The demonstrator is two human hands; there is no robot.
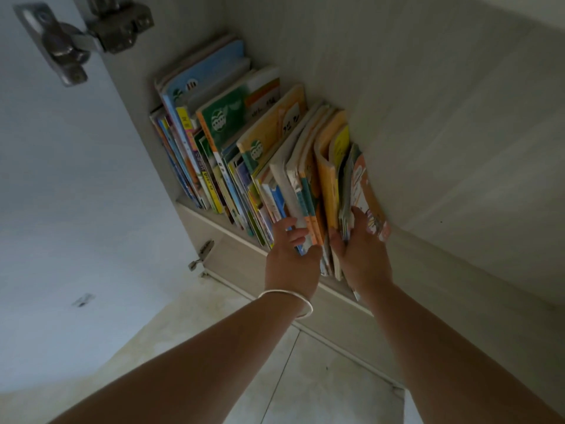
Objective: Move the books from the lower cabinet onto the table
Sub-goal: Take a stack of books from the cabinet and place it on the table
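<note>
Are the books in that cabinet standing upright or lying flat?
Standing on edge, leaning. The books sit in a row, spines outward, tilted against each other. Both hands, left and right, reach into the row's right end.

Brightly coloured books [260,154] (yellow, orange, green and blue covers) fill a pale beige cabinet [428,133] at frame centre; a silver bangle [293,298] circles one wrist, above pale grey floor tiles [321,377].

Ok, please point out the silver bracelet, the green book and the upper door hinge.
silver bracelet [301,298]: head view, band on the left wrist.
green book [224,119]: head view, front cover.
upper door hinge [119,24]: head view, metal body.
</note>
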